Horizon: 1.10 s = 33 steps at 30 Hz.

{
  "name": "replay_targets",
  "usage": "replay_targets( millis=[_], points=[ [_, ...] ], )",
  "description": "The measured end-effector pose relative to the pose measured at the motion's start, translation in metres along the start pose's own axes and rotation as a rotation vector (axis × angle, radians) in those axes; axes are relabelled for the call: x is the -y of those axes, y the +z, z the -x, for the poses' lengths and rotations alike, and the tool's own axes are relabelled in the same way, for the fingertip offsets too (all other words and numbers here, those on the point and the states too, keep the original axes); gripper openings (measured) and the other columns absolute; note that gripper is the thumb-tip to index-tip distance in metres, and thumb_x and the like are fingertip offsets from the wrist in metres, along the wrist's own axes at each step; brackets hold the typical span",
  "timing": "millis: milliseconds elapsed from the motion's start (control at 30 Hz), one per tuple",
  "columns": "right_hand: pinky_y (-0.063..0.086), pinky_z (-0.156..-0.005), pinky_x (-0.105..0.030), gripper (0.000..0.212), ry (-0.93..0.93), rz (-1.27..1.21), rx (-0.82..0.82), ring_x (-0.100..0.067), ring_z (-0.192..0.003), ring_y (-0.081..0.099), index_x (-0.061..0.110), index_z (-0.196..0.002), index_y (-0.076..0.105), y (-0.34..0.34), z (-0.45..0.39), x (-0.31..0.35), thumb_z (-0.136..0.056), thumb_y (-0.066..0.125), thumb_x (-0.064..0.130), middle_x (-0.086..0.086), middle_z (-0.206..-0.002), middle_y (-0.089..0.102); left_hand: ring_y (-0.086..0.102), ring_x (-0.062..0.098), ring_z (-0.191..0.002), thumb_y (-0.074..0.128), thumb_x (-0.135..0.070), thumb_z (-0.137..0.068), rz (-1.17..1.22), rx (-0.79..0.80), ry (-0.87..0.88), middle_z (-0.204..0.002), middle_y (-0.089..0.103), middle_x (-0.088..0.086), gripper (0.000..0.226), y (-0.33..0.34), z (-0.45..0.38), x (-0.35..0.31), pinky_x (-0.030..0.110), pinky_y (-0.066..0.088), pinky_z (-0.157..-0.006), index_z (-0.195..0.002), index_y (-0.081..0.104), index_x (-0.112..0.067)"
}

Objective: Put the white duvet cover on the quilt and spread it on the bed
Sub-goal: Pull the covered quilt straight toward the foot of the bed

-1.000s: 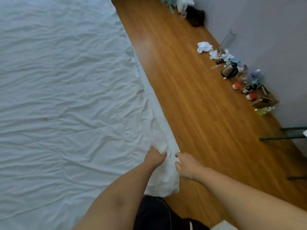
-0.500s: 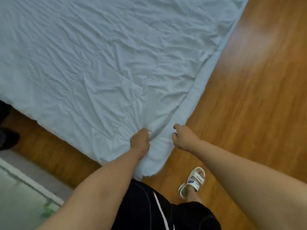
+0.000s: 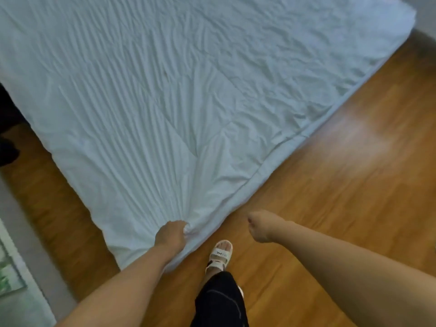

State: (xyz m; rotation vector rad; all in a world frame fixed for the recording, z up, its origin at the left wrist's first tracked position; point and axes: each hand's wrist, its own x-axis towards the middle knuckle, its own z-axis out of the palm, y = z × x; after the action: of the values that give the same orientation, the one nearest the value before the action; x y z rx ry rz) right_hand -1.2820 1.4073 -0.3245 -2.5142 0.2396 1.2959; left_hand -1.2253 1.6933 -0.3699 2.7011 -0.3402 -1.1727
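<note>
**Right hand's off the cover, left one still hanging on at the corner**

Since half a second back, the right hand (image 3: 258, 226) has let go of the white duvet cover (image 3: 179, 95) and now floats over the wooden floor (image 3: 342, 185), well apart from the fabric, fingers curled into a loose fist with nothing in it. The left hand (image 3: 171, 236) keeps its grip on a bunch of cloth right by the near corner, and creases fan out from that fist across the cover. The view has also swung, so more of the cover's far end shows now.

Edges: the cover lies spread flat and wrinkly, its right edge running diagonally from the near corner up toward the top right, with a thin folded rim along it. Its left edge runs up to the left border of the frame. The near corner sits just beside the person's sandaled foot (image 3: 220, 254). To the right of the cover the floor is wide bare wood with a glare patch. On the left only a narrow strip of floor shows between the cover and a pale band at the frame's lower left.

Hard to make out: the quilt isn't separately visible under the cover, and whatever the cover rests on is hidden too. Something dark (image 3: 8, 128) at the left edge is cut off and can't be identified. The left hand's fingertips are buried in the cloth.
</note>
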Motion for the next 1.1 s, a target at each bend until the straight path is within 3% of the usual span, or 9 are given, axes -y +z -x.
replay_targets(
  millis=[100,267,367,567,667,767,867,967,1100],
  points=[
    [0.048,-0.08,-0.036,0.024,-0.034,-0.002,-0.061,-0.03,-0.104,0.06,0.012,-0.115,0.057,-0.044,-0.015,-0.015,-0.1,0.043,0.024,-0.01,-0.115,0.062,0.058,0.013,-0.107,0.042,-0.018,-0.102,-0.017,0.099,-0.057,-0.12,0.058,-0.005,0.023,0.032,0.019,0.005,0.019,0.041,-0.079,-0.119,0.055,-0.026],
    [0.051,-0.093,-0.042,0.036,-0.028,0.011,-0.094,-0.029,-0.11,0.058,0.011,-0.134,0.051,-0.119,-0.046,-0.067,-0.101,0.043,0.024,-0.011,-0.124,0.059,0.055,0.039,-0.122,0.064,-0.046,-0.093,-0.224,0.205,-0.391,-0.14,0.051,0.017,0.066,0.065,0.005,-0.041,0.057,0.051,-0.094,-0.141,0.043,-0.006],
    [0.05,-0.097,-0.043,0.05,0.021,0.159,-0.118,-0.033,-0.12,0.051,0.017,-0.145,0.04,-0.156,-0.064,-0.108,-0.095,0.044,0.015,-0.011,-0.131,0.05,0.047,0.038,-0.135,0.056,-0.032,-0.097,-0.362,0.417,-0.5,-0.152,0.045,0.012,0.057,0.018,-0.029,-0.097,0.056,0.041,-0.108,-0.15,0.044,-0.015],
    [0.043,-0.111,-0.046,0.091,0.151,0.186,-0.217,-0.038,-0.149,0.02,0.034,-0.158,0.009,-0.217,-0.112,-0.185,-0.085,0.056,0.004,-0.009,-0.164,0.012,0.05,0.026,-0.116,0.06,-0.033,-0.092,-0.205,-0.147,-0.004,-0.131,0.05,0.006,0.045,-0.053,-0.126,-0.244,0.04,0.046,-0.093,-0.132,0.045,-0.018],
    [0.041,-0.111,-0.05,0.101,0.141,0.241,-0.255,-0.04,-0.153,0.005,0.038,-0.156,0.001,-0.25,-0.138,-0.238,-0.082,0.061,0.005,-0.005,-0.164,0.002,0.043,0.03,-0.118,0.061,-0.059,-0.085,-0.132,-0.267,0.246,-0.134,0.041,0.007,0.074,-0.066,-0.191,-0.334,0.046,0.039,-0.093,-0.141,0.035,-0.02],
    [0.031,-0.115,-0.058,0.111,0.124,0.359,-0.318,-0.044,-0.152,-0.003,0.035,-0.156,-0.008,-0.284,-0.164,-0.299,-0.08,0.068,0.008,-0.007,-0.163,-0.007,0.045,0.032,-0.114,0.073,-0.068,-0.068,-0.258,-0.247,0.179,-0.129,0.043,0.012,0.101,-0.073,-0.259,-0.415,0.047,0.041,-0.09,-0.143,0.032,-0.015],
    [0.016,-0.119,-0.065,0.116,0.068,0.501,-0.377,-0.044,-0.152,-0.008,0.032,-0.157,-0.015,-0.318,-0.201,-0.363,-0.082,0.073,0.017,-0.007,-0.164,-0.01,0.06,0.028,-0.082,0.093,-0.034,-0.056,-0.248,-0.154,0.043,-0.095,0.06,0.011,0.069,-0.077,-0.299,-0.466,0.037,0.05,-0.068,-0.112,0.062,-0.009],
    [0.007,-0.118,-0.067,0.09,-0.123,0.612,-0.398,-0.042,-0.149,0.01,0.031,-0.158,0.008,-0.357,-0.239,-0.412,-0.089,0.064,0.014,-0.012,-0.16,0.007,0.065,0.031,-0.079,0.069,-0.006,-0.085,-0.115,-0.274,0.035,-0.09,0.065,0.014,0.026,-0.084,-0.325,-0.471,0.034,0.047,-0.064,-0.111,0.067,-0.007],
    [0.042,-0.089,-0.041,0.039,-0.408,0.598,-0.45,-0.031,-0.097,0.061,0.018,-0.121,0.063,-0.394,-0.261,-0.442,-0.084,0.066,0.006,-0.007,-0.106,0.065,0.065,0.026,-0.087,0.046,-0.01,-0.098,0.041,-0.219,-0.106,-0.094,0.069,0.007,0.021,-0.087,-0.324,-0.473,0.029,0.039,-0.065,-0.098,0.066,-0.015]
  ],
)
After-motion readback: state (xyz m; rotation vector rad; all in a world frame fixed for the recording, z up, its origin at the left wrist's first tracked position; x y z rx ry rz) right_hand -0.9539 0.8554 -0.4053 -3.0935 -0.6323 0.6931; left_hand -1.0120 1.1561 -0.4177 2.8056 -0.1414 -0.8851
